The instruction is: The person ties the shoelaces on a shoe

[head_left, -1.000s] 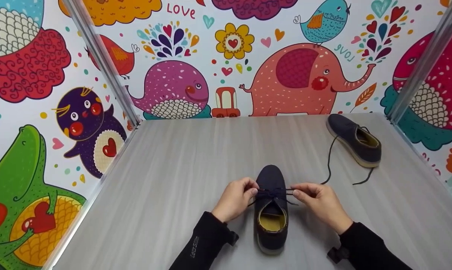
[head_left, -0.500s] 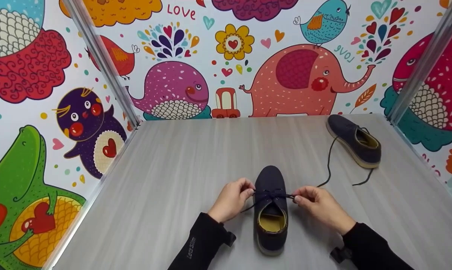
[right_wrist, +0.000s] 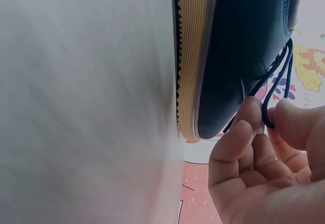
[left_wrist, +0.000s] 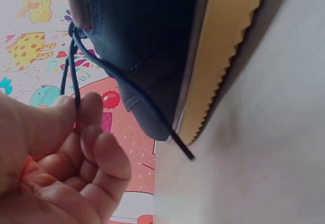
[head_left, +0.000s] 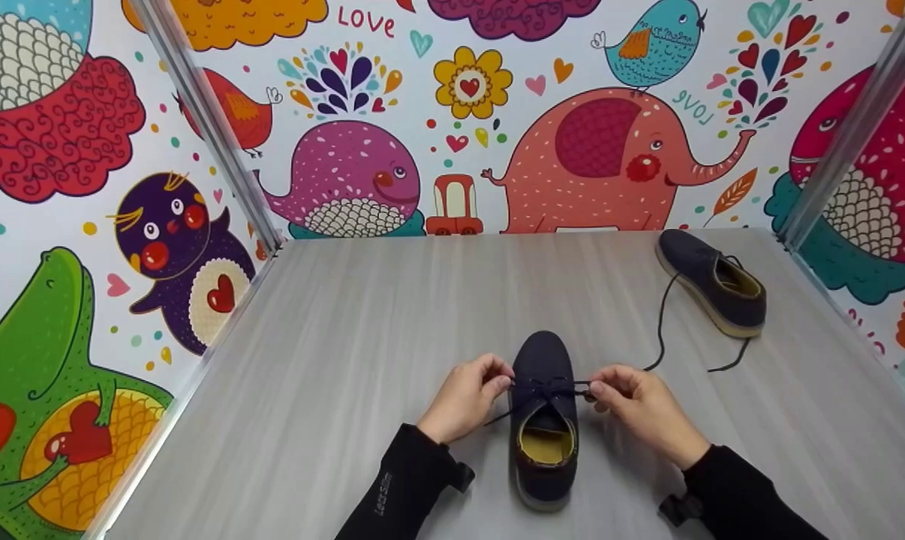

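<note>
Cartoon-printed white wall panels (head_left: 467, 180) behind a pale grey wood-grain table (head_left: 347, 315). On it, I log one dark navy lace-up shoe with a tan sole (head_left: 544, 421), toe away from me, between both hands. Left hand (head_left: 464, 394): thumb and index finger pinched on a thin dark lace loop (left_wrist: 74, 79); other fingers curled. Right hand (head_left: 640, 405): thumb and fingertips pinched on the opposite dark lace loop (right_wrist: 277, 84). Both black-sleeved forearms (head_left: 404, 487) angle inward. Matching navy shoe (head_left: 711, 285): far right, laces trailing.

Two shoes (head_left: 544, 420) (head_left: 706, 289), two hands (head_left: 466, 397) (head_left: 645, 406), two black sleeves (head_left: 400, 484) (head_left: 745, 491), one tabletop (head_left: 347, 337), one printed elephant (head_left: 591, 199)
</note>
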The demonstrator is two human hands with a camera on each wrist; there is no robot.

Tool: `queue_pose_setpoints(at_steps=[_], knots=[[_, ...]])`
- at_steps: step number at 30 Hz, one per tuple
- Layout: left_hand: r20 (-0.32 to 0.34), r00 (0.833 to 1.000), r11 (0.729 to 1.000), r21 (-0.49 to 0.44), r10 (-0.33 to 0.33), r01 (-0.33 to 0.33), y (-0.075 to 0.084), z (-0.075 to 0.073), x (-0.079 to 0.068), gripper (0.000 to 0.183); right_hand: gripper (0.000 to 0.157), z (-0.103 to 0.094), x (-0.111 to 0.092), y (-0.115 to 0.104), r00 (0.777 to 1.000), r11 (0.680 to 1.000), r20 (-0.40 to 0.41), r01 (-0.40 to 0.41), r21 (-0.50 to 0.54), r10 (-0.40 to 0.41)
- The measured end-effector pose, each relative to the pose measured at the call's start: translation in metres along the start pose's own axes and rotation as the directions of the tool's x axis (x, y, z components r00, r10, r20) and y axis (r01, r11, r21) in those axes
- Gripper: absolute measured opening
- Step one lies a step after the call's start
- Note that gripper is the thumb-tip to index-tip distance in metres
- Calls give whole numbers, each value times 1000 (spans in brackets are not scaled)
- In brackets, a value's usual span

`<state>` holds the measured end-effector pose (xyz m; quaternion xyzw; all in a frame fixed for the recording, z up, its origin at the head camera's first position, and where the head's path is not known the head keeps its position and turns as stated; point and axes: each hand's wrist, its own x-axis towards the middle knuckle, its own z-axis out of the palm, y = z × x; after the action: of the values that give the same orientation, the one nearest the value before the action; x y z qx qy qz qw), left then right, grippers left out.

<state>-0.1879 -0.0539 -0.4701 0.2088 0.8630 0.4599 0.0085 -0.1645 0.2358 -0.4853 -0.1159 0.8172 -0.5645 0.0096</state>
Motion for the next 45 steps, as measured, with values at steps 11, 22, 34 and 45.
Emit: queue_pose_setpoints(at_steps=[11,22,34,45], knots=[[26,1000,996,-83,-13,15,0,-1,-1,11,27,0,0,-1,997,996,55,-63,70,59],[65,994,984,-144,-92,101,2,-1,-2,12,26,2,-1,-1,1000,999,12,24,-22,-24],[70,993,976,-193,-91,103,1,-3,-3,4,30,1,-1,1,999,998,35,-24,51,22],[88,989,941,-309,-117,139,3,-2,-3,7,37,-1,-2,1,993,979,73,-108,172,96]])
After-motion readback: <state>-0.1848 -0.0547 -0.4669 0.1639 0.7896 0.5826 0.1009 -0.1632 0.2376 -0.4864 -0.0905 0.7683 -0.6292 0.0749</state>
